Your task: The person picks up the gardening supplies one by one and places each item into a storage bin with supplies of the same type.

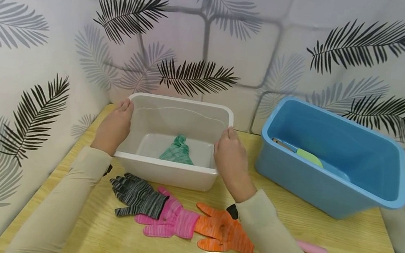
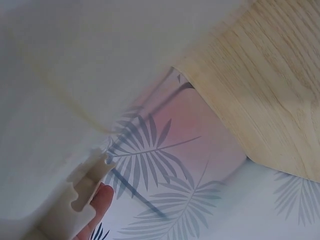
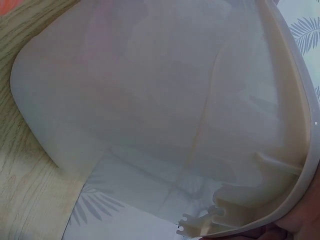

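Observation:
A white plastic bin (image 1: 166,173) stands at the back left of the wooden table, with a crumpled green striped glove or cloth (image 1: 178,151) on its floor. My left hand (image 1: 114,126) grips the rim at its left end; the left wrist view shows fingers (image 2: 102,199) curled under the ribbed lip. At the opposite end my right hand (image 1: 234,160) holds the rim, and in the right wrist view the bin's outer wall (image 3: 140,85) fills most of the picture. In front lie a grey-black knit glove (image 1: 138,196), a pink glove (image 1: 172,219) and an orange glove (image 1: 223,231), overlapping in a row.
To the right stands a larger blue bin (image 1: 295,176), holding a light green piece (image 1: 309,157) and a brownish-ended item (image 1: 280,143). A pink rod-like handle (image 1: 313,250) pokes out beside my right sleeve. Leaf-patterned walls (image 1: 234,54) close off the table's back and sides.

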Motion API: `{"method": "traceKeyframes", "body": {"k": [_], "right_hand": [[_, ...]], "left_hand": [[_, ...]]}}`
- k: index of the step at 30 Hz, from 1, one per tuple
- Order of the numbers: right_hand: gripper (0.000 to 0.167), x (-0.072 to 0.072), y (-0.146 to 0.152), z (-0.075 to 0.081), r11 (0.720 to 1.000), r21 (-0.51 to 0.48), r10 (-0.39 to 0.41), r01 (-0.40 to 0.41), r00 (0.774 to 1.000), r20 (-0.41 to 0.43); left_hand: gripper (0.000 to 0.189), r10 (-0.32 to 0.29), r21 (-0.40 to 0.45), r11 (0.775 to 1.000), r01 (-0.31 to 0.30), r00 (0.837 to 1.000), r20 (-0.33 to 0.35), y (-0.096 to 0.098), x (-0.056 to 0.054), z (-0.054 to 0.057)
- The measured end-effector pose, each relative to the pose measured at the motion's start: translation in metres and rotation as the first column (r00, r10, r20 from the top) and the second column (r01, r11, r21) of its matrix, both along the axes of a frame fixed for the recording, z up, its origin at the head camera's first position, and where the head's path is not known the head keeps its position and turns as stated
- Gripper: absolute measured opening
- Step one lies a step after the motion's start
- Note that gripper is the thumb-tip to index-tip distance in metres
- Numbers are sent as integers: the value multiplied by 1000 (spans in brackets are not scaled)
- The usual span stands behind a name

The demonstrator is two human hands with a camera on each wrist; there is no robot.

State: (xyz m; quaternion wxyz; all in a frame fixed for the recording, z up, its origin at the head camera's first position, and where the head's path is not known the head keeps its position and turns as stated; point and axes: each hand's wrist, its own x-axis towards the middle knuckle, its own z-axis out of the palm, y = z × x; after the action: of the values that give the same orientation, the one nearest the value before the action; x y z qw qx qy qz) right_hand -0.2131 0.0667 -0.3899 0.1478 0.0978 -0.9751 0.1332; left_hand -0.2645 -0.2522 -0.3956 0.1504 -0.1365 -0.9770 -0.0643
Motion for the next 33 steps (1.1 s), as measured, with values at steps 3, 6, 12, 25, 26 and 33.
{"method": "traceKeyframes", "body": {"k": [3,6,12,25,26,33], "right_hand": [[42,2,1,0,1000,2,-1,1,1000,5],[42,3,1,0,1000,-7,-6,6,1000,5],[40,5,2,-1,999,-37,-7,7,1000,-13],[40,5,9,0,998,-59,18,-20,999,-30],[40,4,10,1,998,-66,23,-25,999,-22],[45,9,38,11,972,-213,116,-98,990,74]], "left_hand": [[48,7,1,1000,-7,1000,11,1,2,1],[48,8,3,1000,-8,1000,6,2,5,2],[47,-6,8,1000,6,1000,-26,2,6,0],[49,-41,-2,999,41,999,-12,0,3,-2],[48,-48,4,999,48,999,-6,0,4,0],[59,-92,131,989,66,974,207,-8,0,19]]}}
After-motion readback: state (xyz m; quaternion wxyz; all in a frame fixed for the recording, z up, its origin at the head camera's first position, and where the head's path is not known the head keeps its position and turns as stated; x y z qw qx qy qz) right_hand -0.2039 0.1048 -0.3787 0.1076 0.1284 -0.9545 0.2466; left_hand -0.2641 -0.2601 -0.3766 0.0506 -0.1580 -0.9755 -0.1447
